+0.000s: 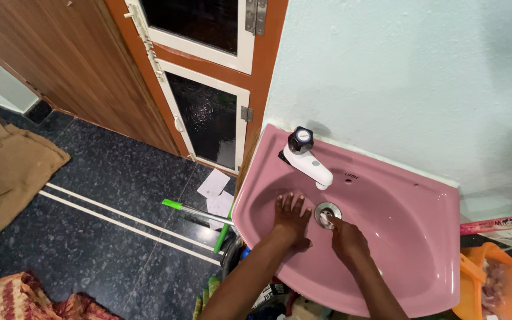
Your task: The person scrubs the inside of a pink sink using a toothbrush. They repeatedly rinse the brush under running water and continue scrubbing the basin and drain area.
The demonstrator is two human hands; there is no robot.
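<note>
Grip first: right hand [346, 238] has its fingers drawn together, tips pressed onto the small pale thing seated in the metal drain ring [328, 213] at lower centre of the frame; whether it actually pinches that piece or only pushes on it cannot be told, the fingertips cover the contact. Left hand [290, 218] holds nothing: fingers spread, palm flat on the basin floor just left of the drain, touching the surface. Both sit inside the pink washbasin [422, 195], which fills the lower right half of the frame and is fixed against the pale wall [398, 77]. White tap [309, 160] with a dark knob stands on the rim above the hands, spout aimed toward the drain, no water visibly running. Handling, as a judgement: drain piece looks small, rigid and light, likely slick if wet, recessed in the ring so only its top edge offers purchase; a fingertip pinch at the rim seems the only place to take it. Basin glaze looks smooth and hard, poor footing for a braced palm. Around: dark speckled floor [120, 195], green-ended mop handle [200, 212] leaning by the basin's left edge, papers [213, 184] on the floor, brown cloth [7, 172] at far left, orange tub [493, 278] at lower right.
</note>
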